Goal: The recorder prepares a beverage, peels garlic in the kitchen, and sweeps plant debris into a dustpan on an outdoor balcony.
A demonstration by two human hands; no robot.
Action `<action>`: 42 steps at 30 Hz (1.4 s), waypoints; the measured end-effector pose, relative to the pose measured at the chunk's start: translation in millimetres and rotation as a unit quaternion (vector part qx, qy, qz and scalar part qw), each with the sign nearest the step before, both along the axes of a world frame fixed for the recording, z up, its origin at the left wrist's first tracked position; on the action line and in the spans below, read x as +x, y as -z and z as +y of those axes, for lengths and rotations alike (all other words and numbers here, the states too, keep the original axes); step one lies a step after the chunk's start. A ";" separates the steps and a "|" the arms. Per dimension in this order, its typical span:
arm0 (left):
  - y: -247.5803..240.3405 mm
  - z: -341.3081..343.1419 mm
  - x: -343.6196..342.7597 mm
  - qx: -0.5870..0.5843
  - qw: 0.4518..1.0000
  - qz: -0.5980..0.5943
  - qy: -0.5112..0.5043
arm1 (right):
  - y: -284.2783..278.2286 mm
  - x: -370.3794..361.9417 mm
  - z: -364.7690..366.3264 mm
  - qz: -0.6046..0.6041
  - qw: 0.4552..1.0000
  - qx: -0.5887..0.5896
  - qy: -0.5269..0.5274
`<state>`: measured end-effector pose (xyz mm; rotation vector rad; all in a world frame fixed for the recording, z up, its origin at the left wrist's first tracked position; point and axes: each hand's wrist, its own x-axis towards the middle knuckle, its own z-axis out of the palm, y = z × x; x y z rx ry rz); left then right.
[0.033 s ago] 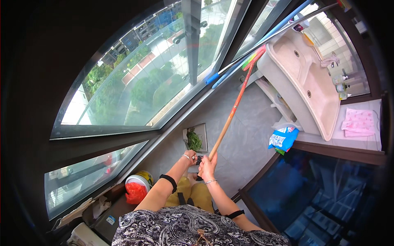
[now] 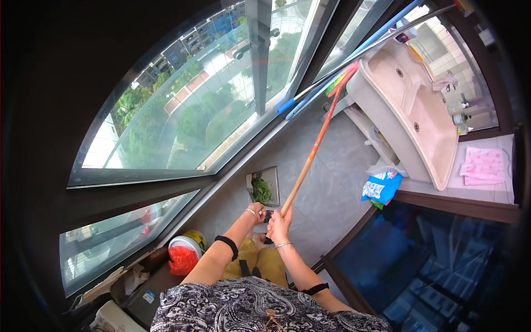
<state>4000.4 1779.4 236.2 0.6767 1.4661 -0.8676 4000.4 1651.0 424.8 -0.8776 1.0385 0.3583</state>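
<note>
A broom with a wooden and orange-red handle slants up to the right, its red and green head near the sink's foot. My right hand is wrapped round the lower end of the handle. Just left of it, my left hand has its fingers closed beside a small dark patterned thing between the two hands. Whether the left fingers hold it cannot be made out. Beyond the hands, green leaves lie in a square recess in the grey floor.
A white double-basin sink stands at the far right, a blue packet below it. Blue and metal poles lean by the windows. A bucket with a red bag sits at left. A dark glass panel fills the right.
</note>
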 end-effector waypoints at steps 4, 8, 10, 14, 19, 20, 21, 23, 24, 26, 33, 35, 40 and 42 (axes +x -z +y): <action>-66.5 -41.7 25.5 0.005 0.999 0.036 0.039 | 29.8 45.8 -22.2 -0.008 0.998 -0.005 0.065; -69.1 -33.5 27.7 -0.019 0.997 0.052 0.044 | 58.6 104.6 -56.2 -0.032 0.995 0.081 0.045; -76.4 -40.1 34.2 0.011 0.998 0.054 0.036 | 63.2 94.2 -75.9 -0.014 0.994 0.106 0.010; -53.6 -23.6 22.9 0.017 0.998 0.045 0.035 | 28.9 3.4 -71.4 0.078 0.989 0.093 -0.088; -58.3 -34.9 38.5 0.005 0.995 0.011 0.100 | -51.0 -128.8 -121.9 0.181 0.966 0.150 -0.110; -30.4 -13.4 29.8 -0.005 0.998 0.037 0.058 | -68.3 -146.3 -126.3 0.188 0.960 0.164 -0.131; -13.1 2.1 24.2 -0.019 0.998 0.064 0.017 | -85.7 -159.5 -133.8 0.199 0.955 0.175 -0.133; -4.2 0.9 21.8 -0.039 0.997 0.063 0.026 | -120.9 -176.2 -148.0 0.217 0.953 0.181 -0.111; -3.7 -1.6 18.5 -0.057 0.996 0.059 0.025 | -142.1 -180.4 -154.0 0.232 0.951 0.174 -0.105; -5.3 0.0 21.6 -0.025 0.996 0.058 0.055 | -169.4 -191.5 -159.0 0.246 0.949 0.173 -0.090; -66.7 -12.4 39.9 -0.034 0.994 0.083 0.063 | -183.8 -202.6 -155.0 0.188 0.951 -0.109 -0.218; -70.1 -7.2 43.9 -0.047 0.991 0.094 0.079 | -169.7 -196.6 -147.3 0.179 0.935 -0.154 -0.265; -65.6 2.0 47.7 -0.060 0.991 0.081 0.086 | -153.3 -228.9 -81.1 0.199 0.929 -0.161 -0.269; -58.7 3.0 53.4 -0.070 0.987 0.107 0.092 | -171.6 -238.2 -61.8 0.117 0.950 -0.142 -0.251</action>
